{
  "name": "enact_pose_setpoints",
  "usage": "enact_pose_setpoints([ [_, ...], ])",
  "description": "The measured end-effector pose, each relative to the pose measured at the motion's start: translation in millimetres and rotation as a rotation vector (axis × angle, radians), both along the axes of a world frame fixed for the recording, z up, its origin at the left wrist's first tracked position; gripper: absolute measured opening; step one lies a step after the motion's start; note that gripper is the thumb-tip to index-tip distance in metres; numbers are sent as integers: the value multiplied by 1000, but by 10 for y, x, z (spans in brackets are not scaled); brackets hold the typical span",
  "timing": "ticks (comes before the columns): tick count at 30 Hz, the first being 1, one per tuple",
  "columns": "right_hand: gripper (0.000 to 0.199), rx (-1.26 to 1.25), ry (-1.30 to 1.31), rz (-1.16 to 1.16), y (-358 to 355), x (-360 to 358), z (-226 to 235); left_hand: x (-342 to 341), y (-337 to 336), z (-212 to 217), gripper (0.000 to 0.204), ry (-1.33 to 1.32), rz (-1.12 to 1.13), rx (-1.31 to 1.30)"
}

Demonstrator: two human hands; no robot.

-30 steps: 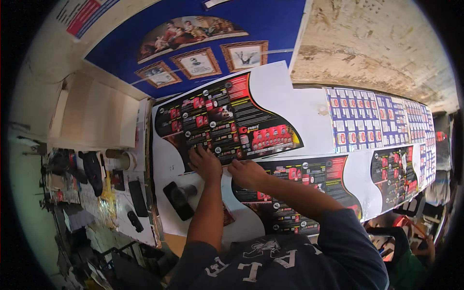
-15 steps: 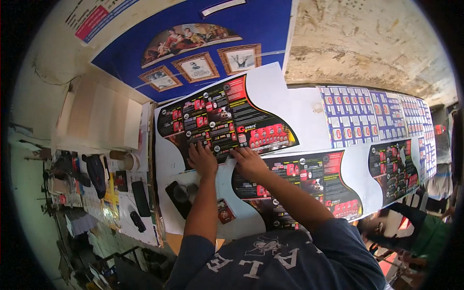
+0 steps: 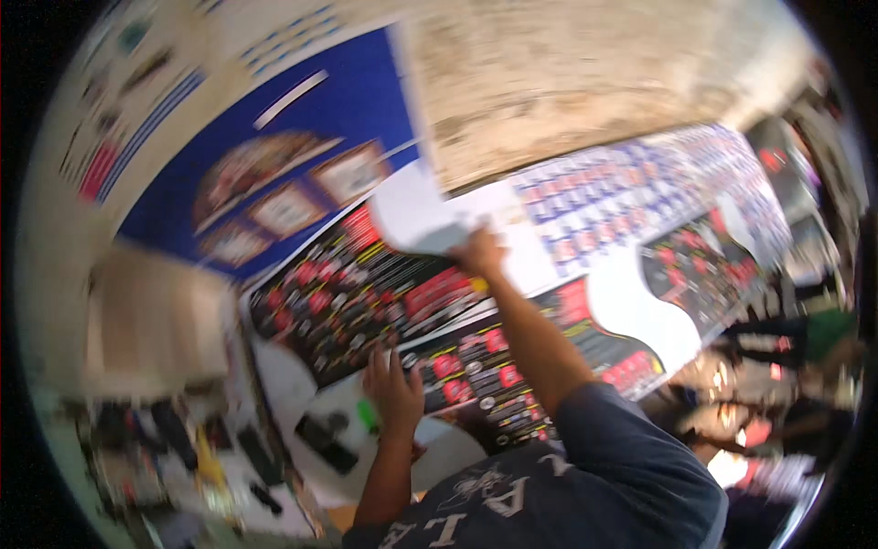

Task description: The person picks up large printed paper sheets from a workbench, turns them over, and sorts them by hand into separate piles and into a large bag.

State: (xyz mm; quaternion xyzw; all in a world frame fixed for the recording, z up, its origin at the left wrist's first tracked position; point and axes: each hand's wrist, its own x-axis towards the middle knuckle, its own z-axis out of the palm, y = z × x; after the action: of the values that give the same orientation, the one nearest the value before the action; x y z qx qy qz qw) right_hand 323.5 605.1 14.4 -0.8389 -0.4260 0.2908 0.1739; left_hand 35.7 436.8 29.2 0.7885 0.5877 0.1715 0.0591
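A large black and red printed sheet (image 3: pixel 340 291) with a curved outline and a white margin lies on the worktable against the blue board. My left hand (image 3: pixel 393 386) is at its near edge, open, with the fingers apart. My right hand (image 3: pixel 480 251) is over the sheet's far right end; motion smears its fingers, so I cannot tell whether they grip anything. Just left of my left hand is a small bright green thing (image 3: pixel 368 414), too blurred to name. A second printed sheet (image 3: pixel 494 368) of the same kind lies nearer to me, partly behind my right forearm.
Farther right lie another black printed sheet (image 3: pixel 697 273) and sheets with blue and red labels (image 3: pixel 594 206). A black phone (image 3: pixel 326 443) is on the table at the near left. A beige box (image 3: pixel 157 320) stands at the left. People are blurred at the right.
My right hand has moved right and away from me, to the printed sheet's far end. My left hand has drawn back to its near edge. The whole view has turned, and the green thing now shows.
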Motion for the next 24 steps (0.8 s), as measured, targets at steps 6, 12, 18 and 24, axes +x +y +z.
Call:
enact_pose_setpoints([
  [6, 23, 697, 119, 316, -261, -251, 704, 160, -433, 4, 70, 153, 0, -118],
  [12, 20, 1028, 317, -52, -1300, 635, 1803, 127, -285, -76, 77, 247, 37, -261],
  [18, 38, 1107, 404, -432, -3051, 1547, 1727, 1, -36, -235, 82, 180, 166, -244],
  [24, 48, 742, 748, -838, -5080, 1542, 663, 70, -70, -247, 81, 265, 295, -265],
])
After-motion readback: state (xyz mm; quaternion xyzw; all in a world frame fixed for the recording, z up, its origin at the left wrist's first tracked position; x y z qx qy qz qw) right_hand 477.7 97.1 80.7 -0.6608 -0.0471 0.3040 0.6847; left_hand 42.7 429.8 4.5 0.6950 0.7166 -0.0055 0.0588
